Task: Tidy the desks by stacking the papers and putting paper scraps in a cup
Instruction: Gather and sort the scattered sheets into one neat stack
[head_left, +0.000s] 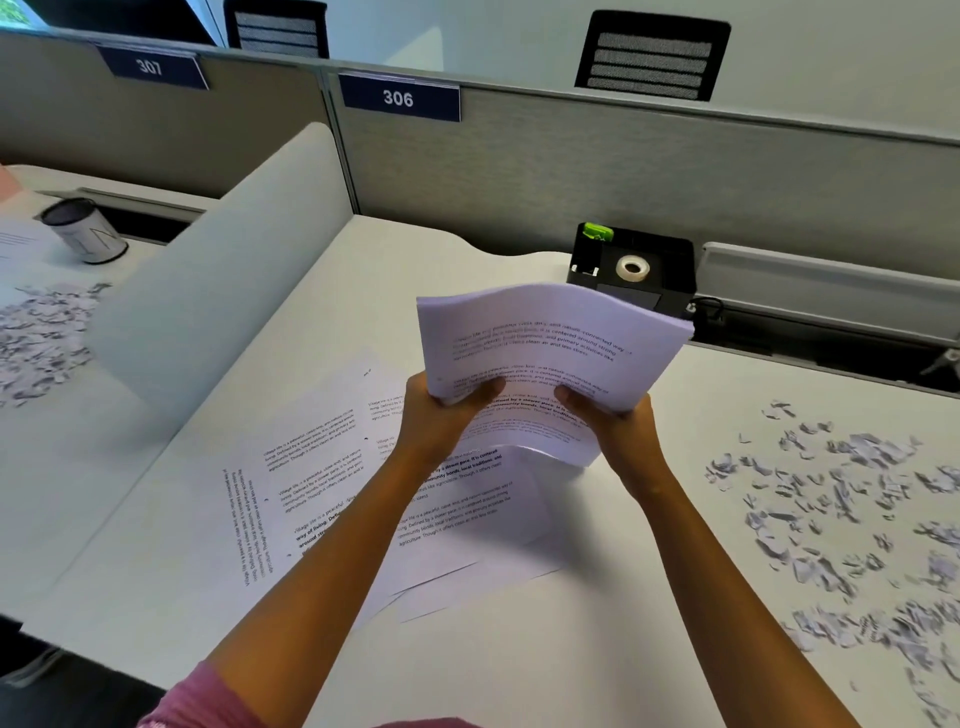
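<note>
Right now the stack of papers (550, 353) is held up off the desk (519, 649), near its middle, tilted with its far edge raised and sagging in a wave. Both hands grip it by the near edge: the left hand (441, 410) curls round the near-left corner with the thumb on top, and the right hand (608, 415) clamps the near-right corner the same way.

Judging by that sag, the bundle is light but floppy, and loose sheets would likely slide against each other, so a hold at the two side edges, or a tap of one edge on the desk, looks the safest way to square it. Pinching only one corner would probably let the pages fan out.

Under the hands more loose sheets (332, 483) lie spread and overlapping on the desk, some turned at angles; they are not yet in the stack. To the right, a wide scatter of paper scraps (841, 499) covers the desk surface, well apart from the sheets.

Just beyond the stack stands a black desk organiser (654, 270) holding a roll of tape (632, 268); it could catch the raised far edge. A curved divider (218, 291) screens the left desk, where a second pile of scraps (36, 338) lies and a cup (85, 231) rests tipped on its side, far from the scraps on the right.
</note>
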